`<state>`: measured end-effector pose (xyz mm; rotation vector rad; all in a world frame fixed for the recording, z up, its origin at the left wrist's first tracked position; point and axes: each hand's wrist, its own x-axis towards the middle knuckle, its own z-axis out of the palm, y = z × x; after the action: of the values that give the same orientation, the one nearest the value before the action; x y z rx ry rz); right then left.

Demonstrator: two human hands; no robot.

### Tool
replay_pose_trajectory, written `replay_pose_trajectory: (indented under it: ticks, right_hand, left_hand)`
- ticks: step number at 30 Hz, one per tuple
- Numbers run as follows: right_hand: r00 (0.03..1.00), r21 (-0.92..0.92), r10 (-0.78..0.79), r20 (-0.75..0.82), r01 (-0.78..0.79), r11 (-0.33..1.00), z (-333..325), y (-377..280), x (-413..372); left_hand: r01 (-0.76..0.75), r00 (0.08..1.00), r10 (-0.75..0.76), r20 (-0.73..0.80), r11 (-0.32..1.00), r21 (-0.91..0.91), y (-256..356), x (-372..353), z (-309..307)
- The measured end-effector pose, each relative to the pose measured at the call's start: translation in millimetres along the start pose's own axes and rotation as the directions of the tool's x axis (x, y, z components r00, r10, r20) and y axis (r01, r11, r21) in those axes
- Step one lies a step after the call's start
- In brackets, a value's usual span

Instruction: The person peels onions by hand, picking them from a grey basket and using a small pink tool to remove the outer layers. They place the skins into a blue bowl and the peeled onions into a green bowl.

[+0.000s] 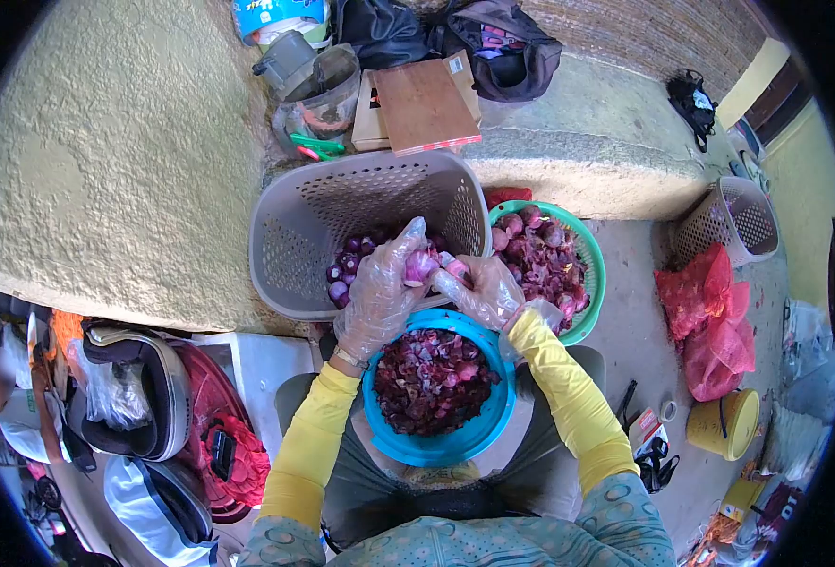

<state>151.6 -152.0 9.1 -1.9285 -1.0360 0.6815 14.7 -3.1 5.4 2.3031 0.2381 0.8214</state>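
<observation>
Fingers of my left hand (380, 298) pinch the onion (420, 266), right fingers (460, 283) closed against its right end, bowl (436, 452) just below.

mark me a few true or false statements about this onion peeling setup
1. The left hand holds a purple onion. True.
2. The right hand is bare. False: it is covered in clear plastic.
3. The blue bowl on the lap holds purple peels. True.
4. The grey basket is empty. False: peeled bulbs lie in it.
5. The green colander sits left of the grey basket. False: it sits to its right.
</observation>
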Motion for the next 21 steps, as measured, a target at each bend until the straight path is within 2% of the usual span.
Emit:
replay_pose_trajectory:
  ticks: [3, 6, 7, 9, 10, 11, 13, 14, 15, 16, 17, 19, 21]
  right_hand:
    - [0.998, 0.084, -0.058, -0.01, 0.059, 0.995, 5.4, 5.4, -0.3]
    - [0.995, 0.007, -0.095, 0.029, 0.095, 0.995, 5.6, 2.6, -2.5]
    - [0.995, 0.007, -0.095, 0.029, 0.095, 0.995, 4.2, 1.3, -3.5]
    - [0.965, -0.058, -0.238, 0.108, 0.245, 0.968, 0.9, -1.6, -5.8]
    - [0.954, 0.017, -0.286, 0.086, 0.285, 0.958, -0.5, -3.0, -5.7]
    - [0.954, 0.016, -0.286, 0.087, 0.286, 0.958, 1.8, -0.1, -4.9]
    - [0.98, 0.23, -0.133, -0.149, 0.165, 0.959, 14.6, 14.0, -0.1]
    - [0.952, 0.354, -0.178, -0.25, 0.261, 0.898, 19.7, 12.6, 7.7]
    - [0.951, 0.354, -0.18, -0.251, 0.263, 0.898, 19.8, 11.5, 6.6]
    - [0.99, 0.585, 0.005, -0.139, 0.078, 0.807, 13.5, -3.7, 2.2]
    - [0.987, 0.758, 0.159, 0.015, -0.115, 0.642, 9.2, -11.5, -0.3]
    - [0.992, 0.758, 0.119, 0.046, -0.112, 0.642, 8.8, 1.8, 2.5]
    - [0.959, 0.696, 0.242, 0.148, -0.274, 0.664, -3.4, -15.6, -3.4]
  left_hand:
    - [-0.006, 1.0, 0.006, -0.021, 0.999, -0.036, 1.5, -1.9, 1.0]
    - [-0.094, 0.995, 0.094, -0.014, 0.995, 0.012, 1.6, -2.2, -0.9]
    - [-0.057, 0.998, 0.057, 0.002, 0.997, -0.042, 2.0, -2.4, -1.5]
    - [-0.019, 1.0, 0.021, 0.022, 0.995, -0.095, 3.0, -3.6, -2.9]
    - [0.096, 0.995, -0.088, 0.043, 0.966, -0.242, 3.9, -4.7, -3.3]
    - [0.207, 0.978, -0.192, 0.079, 0.901, -0.38, 4.2, -5.1, -3.3]
    - [0.198, 0.98, -0.175, 0.093, 0.879, -0.434, -19.3, -7.6, 11.0]
    - [0.188, 0.982, -0.156, 0.107, 0.853, -0.486, -23.3, -5.5, 13.8]
    - [0.187, 0.982, -0.155, 0.106, 0.854, -0.486, -23.8, -8.4, 17.3]
    - [0.241, 0.969, -0.216, 0.118, 0.726, -0.644, -17.7, -9.8, 20.2]
    - [0.278, 0.952, -0.272, 0.142, 0.565, -0.777, -14.1, -9.8, 22.0]
    - [0.234, 0.966, -0.229, 0.117, 0.595, -0.769, -16.7, -8.7, 22.4]
    - [0.192, 0.978, -0.189, 0.093, 0.622, -0.759, -16.7, -9.3, 19.6]
